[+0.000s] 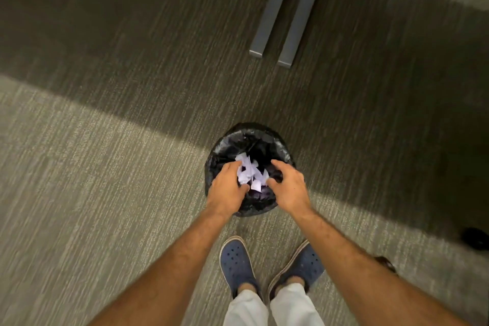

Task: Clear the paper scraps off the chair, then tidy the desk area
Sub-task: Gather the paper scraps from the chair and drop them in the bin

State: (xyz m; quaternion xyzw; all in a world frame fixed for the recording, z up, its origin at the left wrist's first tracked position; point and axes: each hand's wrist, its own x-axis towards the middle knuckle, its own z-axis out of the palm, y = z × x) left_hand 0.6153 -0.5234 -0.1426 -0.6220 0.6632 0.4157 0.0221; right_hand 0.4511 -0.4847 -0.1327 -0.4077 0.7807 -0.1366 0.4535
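Over the bin (225, 148), scraps (250, 172) bunched between left hand (227, 188), curled around them, and right hand (288, 188), half open beside; light, flimsy, easily scattered, best cupped from underneath.

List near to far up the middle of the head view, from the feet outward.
blue clogs → hands, left hand and right hand, with paper scraps between them → black-lined bin → bare carpet → grey metal desk legs

White paper scraps (250, 173), black bin liner (225, 148), blue perforated clogs (236, 262), grey-green streaked carpet (105, 167), perhaps cream trousers (291, 304)
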